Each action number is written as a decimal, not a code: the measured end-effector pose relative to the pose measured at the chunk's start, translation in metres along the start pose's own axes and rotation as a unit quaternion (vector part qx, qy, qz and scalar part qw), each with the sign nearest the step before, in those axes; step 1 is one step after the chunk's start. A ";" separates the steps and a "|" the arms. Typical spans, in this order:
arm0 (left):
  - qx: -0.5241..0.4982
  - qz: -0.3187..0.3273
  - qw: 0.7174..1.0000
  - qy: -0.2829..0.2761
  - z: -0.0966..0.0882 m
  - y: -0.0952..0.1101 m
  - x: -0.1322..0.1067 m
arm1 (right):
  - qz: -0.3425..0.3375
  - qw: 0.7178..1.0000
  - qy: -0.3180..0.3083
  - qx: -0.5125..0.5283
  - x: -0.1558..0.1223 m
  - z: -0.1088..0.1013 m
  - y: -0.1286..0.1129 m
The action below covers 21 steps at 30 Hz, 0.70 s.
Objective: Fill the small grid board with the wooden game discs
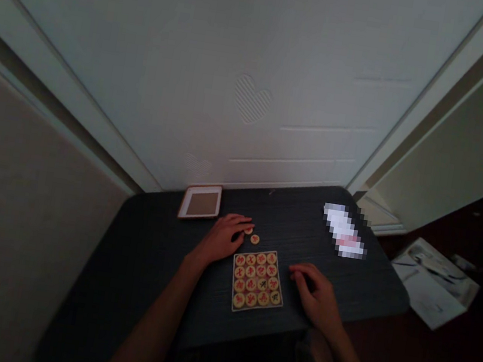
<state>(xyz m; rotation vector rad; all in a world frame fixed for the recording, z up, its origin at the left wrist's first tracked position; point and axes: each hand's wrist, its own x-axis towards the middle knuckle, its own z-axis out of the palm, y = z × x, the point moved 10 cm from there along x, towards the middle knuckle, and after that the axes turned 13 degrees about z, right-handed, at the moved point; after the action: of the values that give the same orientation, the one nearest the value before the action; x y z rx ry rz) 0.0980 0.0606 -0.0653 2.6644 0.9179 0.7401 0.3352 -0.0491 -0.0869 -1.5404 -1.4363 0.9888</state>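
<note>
A square box (pixel 280 305) of round Chinese chess pieces lies on the dark table; most pieces carry red characters, a couple black. Beyond its far edge, my left hand (pixel 224 238) has its thumb and fingertips closed about a loose Chinese chess piece (pixel 249 231), partly covered by the fingers. Another loose piece (pixel 255 239) lies flat just to the right of those fingertips. To the right of the box, my right hand (pixel 316 295) rests on the table, fingers loosely bent and thumb apart, with nothing visible in it.
A shallow box lid (pixel 181 208) with a brown inside lies at the table's back left. A blurred-out white object (pixel 343 229) is at the back right. The table (pixel 153 252) meets a white panel behind it. A white box (pixel 435 282) sits lower, off the right side.
</note>
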 end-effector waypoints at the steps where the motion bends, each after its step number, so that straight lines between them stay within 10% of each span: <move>1: 0.008 -0.004 1.000 0.000 -0.002 0.000 -0.003 | 0.000 1.000 -0.001 -0.002 0.000 0.000 0.000; 15: 0.022 -0.048 0.998 0.043 -0.008 -0.002 -0.015 | 0.014 1.000 0.015 -0.014 0.015 0.002 -0.008; 21: -0.041 -0.080 0.991 0.102 -0.010 -0.014 -0.022 | -0.046 0.986 -0.094 -0.131 0.081 0.055 -0.053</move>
<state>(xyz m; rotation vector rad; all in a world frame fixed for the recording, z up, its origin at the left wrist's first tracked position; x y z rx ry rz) 0.0705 0.0588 -0.0701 2.4438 1.1104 1.0031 0.2683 0.0364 -0.0611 -1.5801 -1.8136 0.9388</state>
